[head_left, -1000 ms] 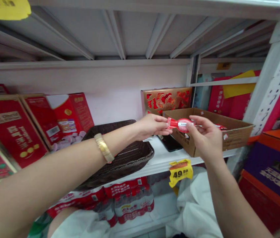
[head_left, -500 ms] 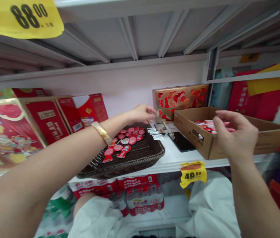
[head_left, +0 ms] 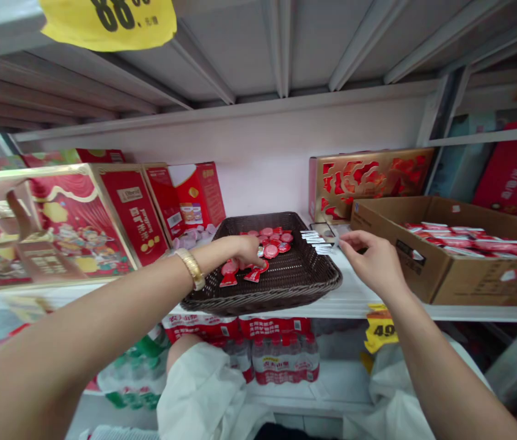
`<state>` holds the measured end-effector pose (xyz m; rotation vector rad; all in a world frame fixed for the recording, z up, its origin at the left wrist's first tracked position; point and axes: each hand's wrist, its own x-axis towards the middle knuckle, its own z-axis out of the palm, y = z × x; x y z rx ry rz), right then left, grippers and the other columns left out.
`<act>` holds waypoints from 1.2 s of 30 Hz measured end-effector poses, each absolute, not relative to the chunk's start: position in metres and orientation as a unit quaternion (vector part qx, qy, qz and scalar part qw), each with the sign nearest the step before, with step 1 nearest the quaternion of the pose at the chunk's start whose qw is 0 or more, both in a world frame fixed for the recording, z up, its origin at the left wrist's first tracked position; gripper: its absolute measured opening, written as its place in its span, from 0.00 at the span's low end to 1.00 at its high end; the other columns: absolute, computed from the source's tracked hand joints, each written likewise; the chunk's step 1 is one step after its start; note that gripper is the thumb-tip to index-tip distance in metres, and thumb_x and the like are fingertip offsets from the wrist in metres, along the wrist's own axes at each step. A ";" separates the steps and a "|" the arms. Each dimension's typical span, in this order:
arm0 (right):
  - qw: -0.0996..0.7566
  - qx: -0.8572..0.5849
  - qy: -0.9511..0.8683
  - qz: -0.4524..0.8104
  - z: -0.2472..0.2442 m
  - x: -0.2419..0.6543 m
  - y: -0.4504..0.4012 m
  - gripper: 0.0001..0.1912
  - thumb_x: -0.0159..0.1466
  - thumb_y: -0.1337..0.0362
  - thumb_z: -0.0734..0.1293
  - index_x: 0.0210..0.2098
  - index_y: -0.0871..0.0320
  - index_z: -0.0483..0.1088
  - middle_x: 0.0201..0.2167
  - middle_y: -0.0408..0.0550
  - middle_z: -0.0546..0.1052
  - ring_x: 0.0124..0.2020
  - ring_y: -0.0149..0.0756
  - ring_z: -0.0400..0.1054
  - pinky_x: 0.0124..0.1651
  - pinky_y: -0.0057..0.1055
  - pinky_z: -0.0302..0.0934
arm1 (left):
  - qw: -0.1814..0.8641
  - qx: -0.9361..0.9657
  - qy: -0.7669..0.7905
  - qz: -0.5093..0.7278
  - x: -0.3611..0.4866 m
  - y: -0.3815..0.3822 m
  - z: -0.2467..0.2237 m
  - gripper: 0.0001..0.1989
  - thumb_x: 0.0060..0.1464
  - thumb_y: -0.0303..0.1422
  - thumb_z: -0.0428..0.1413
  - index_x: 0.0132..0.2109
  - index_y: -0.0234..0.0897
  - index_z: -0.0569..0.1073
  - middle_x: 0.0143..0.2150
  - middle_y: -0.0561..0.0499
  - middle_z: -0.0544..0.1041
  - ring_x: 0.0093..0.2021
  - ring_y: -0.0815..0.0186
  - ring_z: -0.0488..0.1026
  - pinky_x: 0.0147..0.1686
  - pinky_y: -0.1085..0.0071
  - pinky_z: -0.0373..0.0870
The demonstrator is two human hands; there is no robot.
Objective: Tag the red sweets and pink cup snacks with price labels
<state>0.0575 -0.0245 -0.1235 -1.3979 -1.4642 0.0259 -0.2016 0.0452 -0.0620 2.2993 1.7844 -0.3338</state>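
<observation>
My left hand (head_left: 245, 247) reaches into a dark brown woven basket (head_left: 281, 292), with its fingers curled down onto red-wrapped candies (head_left: 271, 250). The fingertips touch a candy (head_left: 256, 272) near the front of the pile; its exact grip is partly hidden. My right hand (head_left: 375, 255) is beside the basket's right rim, thumb and forefinger pinched on a small clear plastic piece (head_left: 335, 236). Several white printed strips (head_left: 317, 241) lie across the right rim, close to those fingertips.
A cardboard box (head_left: 432, 275) of red-and-white packets (head_left: 473, 239) stands at right. Behind it leans a gold-and-red box (head_left: 368, 177). Red gift boxes (head_left: 75, 226) fill the left. Upper shelf beams (head_left: 281, 49) hang overhead; bottled water packs (head_left: 286, 360) sit below.
My left hand has come down from behind the basket onto the candies. My right hand has moved left from the cardboard box to the clear plastic. The phone is now out of sight. The view has shifted.
</observation>
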 end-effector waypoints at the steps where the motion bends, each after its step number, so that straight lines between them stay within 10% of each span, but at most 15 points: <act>1: 0.525 -0.591 -0.613 0.020 -0.125 0.057 -0.023 0.13 0.56 0.56 0.65 0.33 0.55 0.77 0.27 0.47 0.79 0.29 0.39 0.72 0.35 0.34 0.62 | 0.105 0.780 0.606 -0.117 -0.201 0.045 -0.065 0.12 0.47 0.39 0.61 0.27 0.33 0.72 0.19 0.50 0.72 0.22 0.64 0.72 0.27 0.70 0.70; 15: 0.530 -0.594 -0.590 0.132 -0.139 0.055 -0.005 0.16 0.52 0.51 0.69 0.31 0.57 0.74 0.23 0.47 0.79 0.22 0.36 0.70 0.29 0.31 0.58 | 0.054 0.829 0.554 -0.059 -0.195 0.044 -0.064 0.12 0.37 0.33 0.63 0.32 0.36 0.72 0.25 0.55 0.71 0.26 0.68 0.67 0.23 0.74 0.58; 23: 0.619 -0.529 -0.536 0.224 -0.137 0.049 -0.014 0.22 0.47 0.48 0.73 0.31 0.60 0.73 0.22 0.48 0.78 0.21 0.34 0.67 0.27 0.30 0.57 | 0.425 0.749 0.472 0.189 -0.173 0.026 -0.047 0.08 0.48 0.32 0.60 0.37 0.36 0.70 0.29 0.51 0.76 0.25 0.70 0.72 0.26 0.74 0.65; 36: 0.711 -0.463 -0.452 0.276 -0.138 0.042 -0.037 0.27 0.42 0.47 0.76 0.32 0.60 0.72 0.22 0.47 0.76 0.24 0.33 0.68 0.29 0.29 0.61 | 0.634 0.599 0.360 0.330 -0.137 0.005 -0.033 0.12 0.49 0.21 0.60 0.40 0.36 0.68 0.23 0.58 0.68 0.16 0.81 0.54 0.15 0.82 0.44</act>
